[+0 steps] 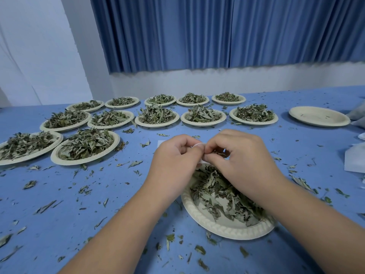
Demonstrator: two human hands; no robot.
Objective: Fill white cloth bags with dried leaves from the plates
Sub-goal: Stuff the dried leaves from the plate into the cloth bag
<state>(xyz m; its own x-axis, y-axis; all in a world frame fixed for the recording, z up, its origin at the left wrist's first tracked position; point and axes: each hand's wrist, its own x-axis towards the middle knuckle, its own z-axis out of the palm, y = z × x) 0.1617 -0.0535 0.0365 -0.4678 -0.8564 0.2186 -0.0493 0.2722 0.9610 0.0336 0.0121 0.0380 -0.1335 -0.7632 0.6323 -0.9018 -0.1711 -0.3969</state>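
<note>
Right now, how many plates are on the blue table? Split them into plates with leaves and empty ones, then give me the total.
Plates with dried leaves: 13
Empty plate: 1
Total: 14 plates

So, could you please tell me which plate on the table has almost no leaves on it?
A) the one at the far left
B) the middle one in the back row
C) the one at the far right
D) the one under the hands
C: the plate at the far right is almost bare, whereas the near plate and the rest hold heaps of leaves.
</note>
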